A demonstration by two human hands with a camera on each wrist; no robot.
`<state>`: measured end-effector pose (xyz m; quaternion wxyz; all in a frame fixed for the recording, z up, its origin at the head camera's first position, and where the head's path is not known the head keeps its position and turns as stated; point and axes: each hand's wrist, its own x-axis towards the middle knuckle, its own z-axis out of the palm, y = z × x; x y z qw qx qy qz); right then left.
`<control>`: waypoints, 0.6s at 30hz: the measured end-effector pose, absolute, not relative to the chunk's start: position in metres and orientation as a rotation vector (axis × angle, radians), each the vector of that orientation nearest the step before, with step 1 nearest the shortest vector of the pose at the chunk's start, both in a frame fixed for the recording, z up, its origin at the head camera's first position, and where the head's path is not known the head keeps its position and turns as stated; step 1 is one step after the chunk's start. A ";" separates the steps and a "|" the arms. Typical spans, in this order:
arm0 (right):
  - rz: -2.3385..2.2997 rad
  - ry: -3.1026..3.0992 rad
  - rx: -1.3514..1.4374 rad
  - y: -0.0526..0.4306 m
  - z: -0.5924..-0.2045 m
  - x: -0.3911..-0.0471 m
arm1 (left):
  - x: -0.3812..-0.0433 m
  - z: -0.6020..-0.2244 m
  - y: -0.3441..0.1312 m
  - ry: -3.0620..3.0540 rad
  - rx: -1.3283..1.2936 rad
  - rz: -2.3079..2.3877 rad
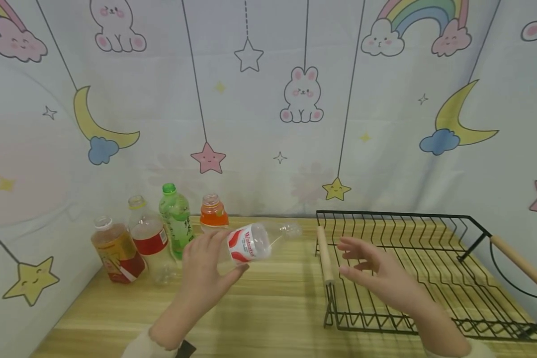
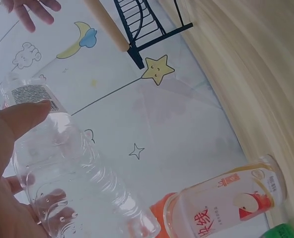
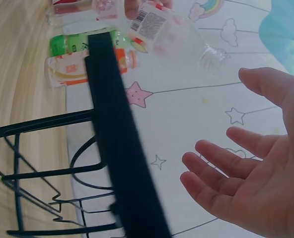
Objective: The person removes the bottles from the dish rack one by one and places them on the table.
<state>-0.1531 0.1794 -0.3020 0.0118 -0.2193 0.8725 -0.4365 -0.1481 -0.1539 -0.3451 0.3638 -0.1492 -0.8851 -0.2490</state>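
My left hand (image 1: pixel 208 266) grips a clear plastic bottle (image 1: pixel 260 241) with a red and white label, tilted so its neck points right. In the left wrist view the thumb lies across the bottle (image 2: pixel 67 158) near its label. My right hand (image 1: pixel 380 273) hangs above the left part of a black wire dish rack (image 1: pixel 429 246), fingers spread and apart from the bottle. The right wrist view shows that hand (image 3: pixel 251 173) with nothing in its palm, the held bottle (image 3: pixel 172 37) some way beyond it.
Left of the rack stand several bottles: an amber one (image 1: pixel 118 253), a clear one with a red label (image 1: pixel 149 238), a green one (image 1: pixel 176 219) and an orange one (image 1: pixel 213 214). The rack has wooden handles (image 1: pixel 324 256). A patterned curtain (image 1: pixel 259 124) closes off the wooden table's back.
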 end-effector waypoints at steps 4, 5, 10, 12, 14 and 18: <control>-1.357 2.762 -0.724 0.183 -0.312 -0.148 | -0.151 -0.349 -0.157 -2.250 -0.335 -0.698; -1.365 2.767 -0.720 0.183 -0.314 -0.147 | -0.151 -0.350 -0.158 -2.249 -0.321 -0.711; -1.387 2.744 -0.751 0.185 -0.323 -0.141 | -0.154 -0.354 -0.162 -2.254 -0.246 -0.812; -1.369 2.735 -0.746 0.186 -0.325 -0.139 | -0.155 -0.355 -0.163 -2.266 -0.211 -0.847; -1.353 2.721 -0.740 0.188 -0.327 -0.138 | -0.156 -0.356 -0.165 -2.283 -0.174 -0.879; -1.300 2.707 -0.770 0.191 -0.332 -0.137 | -0.159 -0.360 -0.169 -2.308 -0.116 -0.936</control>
